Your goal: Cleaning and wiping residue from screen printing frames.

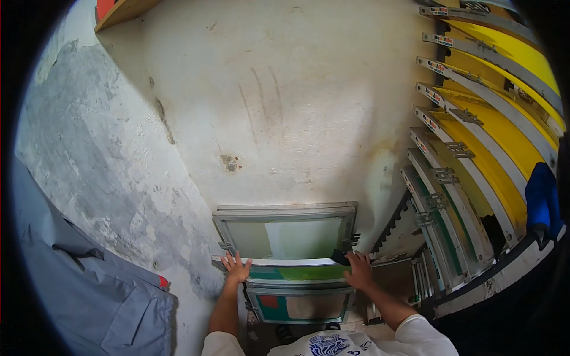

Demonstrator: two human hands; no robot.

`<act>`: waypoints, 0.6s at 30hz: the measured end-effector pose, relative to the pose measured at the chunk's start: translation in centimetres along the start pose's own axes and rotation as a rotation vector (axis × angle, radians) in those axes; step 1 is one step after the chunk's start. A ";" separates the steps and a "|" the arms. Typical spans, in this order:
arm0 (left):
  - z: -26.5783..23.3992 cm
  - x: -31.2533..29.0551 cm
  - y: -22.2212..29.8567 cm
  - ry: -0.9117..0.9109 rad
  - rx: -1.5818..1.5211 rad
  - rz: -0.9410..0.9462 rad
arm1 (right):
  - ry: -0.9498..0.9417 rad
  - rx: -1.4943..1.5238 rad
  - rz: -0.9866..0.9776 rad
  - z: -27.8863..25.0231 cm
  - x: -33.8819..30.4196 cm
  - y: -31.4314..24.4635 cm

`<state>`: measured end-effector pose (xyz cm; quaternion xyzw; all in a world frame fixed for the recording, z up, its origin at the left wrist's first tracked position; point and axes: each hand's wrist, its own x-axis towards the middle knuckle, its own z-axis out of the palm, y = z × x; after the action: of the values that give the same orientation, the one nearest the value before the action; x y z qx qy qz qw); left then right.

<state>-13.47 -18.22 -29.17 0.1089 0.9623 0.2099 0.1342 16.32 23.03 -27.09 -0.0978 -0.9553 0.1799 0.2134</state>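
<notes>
Several mesh screens in metal frames lean upright against the wall in front of me. My left hand (238, 271) lies with its fingers spread over the left end of the top bar of a framed screen (291, 261). At the right end of that bar is my right hand (360, 272), its fingers bent. A small black object (340, 257) is at its fingertips; its kind I cannot make out. Behind stands another framed screen (300, 237) with pale mesh. Nearer my body is a framed screen (314, 305) with green and reddish patches.
On the right, a rack (395, 221) holds several framed screens (504, 127) with yellow and green mesh. A blue cloth (541, 199) hangs at its edge. Grey clothing (101, 279) hangs on the left, before a peeling wall (107, 136). A wooden shelf (122, 15) juts out above.
</notes>
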 end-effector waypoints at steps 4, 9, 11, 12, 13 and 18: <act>-0.6 0.1 -0.1 -0.005 0.020 -0.033 | 0.016 0.018 0.061 0.2 0.8 -1.1; -0.7 -0.2 -0.5 0.001 -0.014 -0.043 | 0.003 -0.226 -0.045 0.8 1.7 -0.9; -0.9 -0.1 -0.4 0.005 -0.042 -0.055 | -0.013 -0.225 -0.065 0.6 2.1 -0.5; -0.8 -0.2 -0.4 0.007 -0.044 -0.057 | -0.029 -0.223 -0.081 0.4 2.3 -0.3; -0.8 -0.2 -0.3 -0.015 -0.020 -0.069 | -0.026 -0.222 -0.082 0.5 2.5 0.0; -0.4 -0.4 0.2 -0.042 -0.001 -0.070 | -0.154 -0.180 -0.121 0.2 3.1 1.4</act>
<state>-13.19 -18.26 -28.62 0.0793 0.9624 0.2033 0.1616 13.59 25.11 -26.61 -0.0447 -0.9853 0.0871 0.1403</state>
